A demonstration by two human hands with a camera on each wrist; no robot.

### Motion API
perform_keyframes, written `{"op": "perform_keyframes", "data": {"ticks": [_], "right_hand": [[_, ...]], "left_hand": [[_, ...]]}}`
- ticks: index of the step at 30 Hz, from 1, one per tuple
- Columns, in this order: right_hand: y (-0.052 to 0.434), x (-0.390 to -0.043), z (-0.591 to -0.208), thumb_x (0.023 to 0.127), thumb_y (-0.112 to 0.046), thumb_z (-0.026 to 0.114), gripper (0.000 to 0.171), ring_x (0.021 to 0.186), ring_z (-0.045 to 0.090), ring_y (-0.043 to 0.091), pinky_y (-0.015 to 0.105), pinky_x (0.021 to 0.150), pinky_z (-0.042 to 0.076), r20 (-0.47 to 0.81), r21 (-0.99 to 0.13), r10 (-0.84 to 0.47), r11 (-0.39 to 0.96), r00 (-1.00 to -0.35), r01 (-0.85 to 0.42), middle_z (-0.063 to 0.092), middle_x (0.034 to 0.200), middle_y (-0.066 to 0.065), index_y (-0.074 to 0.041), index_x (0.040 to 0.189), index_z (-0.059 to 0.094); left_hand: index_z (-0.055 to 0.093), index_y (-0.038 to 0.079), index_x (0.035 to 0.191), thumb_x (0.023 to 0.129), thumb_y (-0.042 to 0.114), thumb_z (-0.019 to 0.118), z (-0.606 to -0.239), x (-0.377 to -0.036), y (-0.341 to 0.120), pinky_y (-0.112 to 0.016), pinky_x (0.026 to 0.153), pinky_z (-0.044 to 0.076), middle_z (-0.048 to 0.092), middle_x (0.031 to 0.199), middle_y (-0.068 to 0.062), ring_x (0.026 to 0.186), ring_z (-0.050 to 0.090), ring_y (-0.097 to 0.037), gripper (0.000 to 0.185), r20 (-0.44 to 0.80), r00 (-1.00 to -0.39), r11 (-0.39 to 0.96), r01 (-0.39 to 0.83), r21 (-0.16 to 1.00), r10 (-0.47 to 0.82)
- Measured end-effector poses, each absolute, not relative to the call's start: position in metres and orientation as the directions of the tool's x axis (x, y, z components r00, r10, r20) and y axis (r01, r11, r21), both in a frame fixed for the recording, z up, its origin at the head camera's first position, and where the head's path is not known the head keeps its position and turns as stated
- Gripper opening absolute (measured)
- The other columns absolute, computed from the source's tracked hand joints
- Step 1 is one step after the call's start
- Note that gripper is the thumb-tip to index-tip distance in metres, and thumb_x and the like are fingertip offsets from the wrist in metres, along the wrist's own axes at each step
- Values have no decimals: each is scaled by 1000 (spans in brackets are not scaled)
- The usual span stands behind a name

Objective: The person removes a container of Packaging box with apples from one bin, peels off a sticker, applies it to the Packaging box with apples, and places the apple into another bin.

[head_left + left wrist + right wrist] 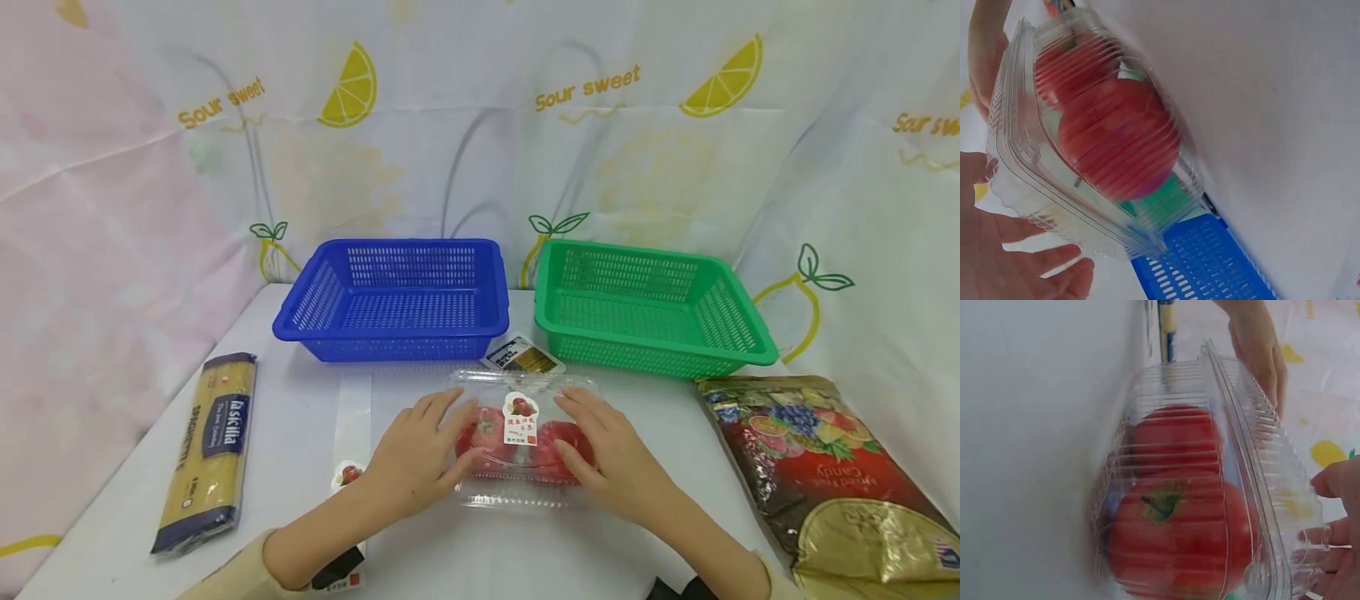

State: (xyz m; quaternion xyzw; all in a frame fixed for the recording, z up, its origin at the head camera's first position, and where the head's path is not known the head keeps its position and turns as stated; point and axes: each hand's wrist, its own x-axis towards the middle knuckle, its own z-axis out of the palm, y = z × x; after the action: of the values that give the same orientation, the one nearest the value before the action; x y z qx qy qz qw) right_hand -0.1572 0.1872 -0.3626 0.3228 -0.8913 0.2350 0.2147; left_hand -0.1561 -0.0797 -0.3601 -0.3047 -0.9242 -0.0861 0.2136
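A clear plastic clamshell box [512, 490] holding two red tomatoes [491, 433] lies on the white table [420, 550], in front of the two baskets. My left hand [444, 429] rests on the lid's left half with its fingers stretched out. My right hand [581, 427] lies the same way on the right half. The left wrist view shows the box [1054, 187] from its side, with my left hand's fingers [1041, 262] spread beside it. In the right wrist view the tomatoes [1172, 531] show through the ribbed box [1254, 456], and my right fingers [1335, 481] touch its rim.
An empty blue basket [397, 329] and an empty green basket [652, 354] stand behind the box, with a small packet [522, 357] between them. A spaghetti pack [206, 450] lies at the left, a candy bag [825, 483] at the right. A flat clear sleeve [349, 417] lies under my left wrist.
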Motion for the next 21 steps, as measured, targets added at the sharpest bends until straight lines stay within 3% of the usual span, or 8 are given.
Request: {"op": "perform_keyframes", "data": {"ticks": [5,9,16,21], "right_hand": [[198,-164,-368,86,-17,61,59,129,29,33,58,97,29,450,-413,-429,678,-784,-608,34,140,19,1,137,36],[205,-166,-371,90,-22,57,63,132,21,34,62,97,25,358,-539,-367,670,-859,-511,23,146,17,-4,143,26],[213,-171,-374,94,-21,51,73,132,14,43,62,99,21,285,-705,-278,588,-917,-397,8,149,23,-4,146,3],[217,-174,-376,97,-21,44,78,126,19,53,62,96,27,180,-843,-244,460,-953,-277,-4,147,27,-7,143,-17]], "left_hand": [[44,4,134,86,54,50,-360,-159,-88,-48,83,46,47,130,-17,117,45,-33,69,351,-867,899,419,129,354],[39,3,136,87,58,46,-359,-162,-95,-52,85,44,43,133,-20,121,42,-35,75,235,-937,922,312,230,259],[25,-1,142,90,61,36,-362,-169,-102,-57,95,33,35,138,-26,126,35,-40,81,-6,-968,825,212,524,252],[17,-3,143,90,61,34,-367,-172,-104,-54,100,28,29,140,-28,129,30,-40,85,-50,-964,807,190,559,262]]}}
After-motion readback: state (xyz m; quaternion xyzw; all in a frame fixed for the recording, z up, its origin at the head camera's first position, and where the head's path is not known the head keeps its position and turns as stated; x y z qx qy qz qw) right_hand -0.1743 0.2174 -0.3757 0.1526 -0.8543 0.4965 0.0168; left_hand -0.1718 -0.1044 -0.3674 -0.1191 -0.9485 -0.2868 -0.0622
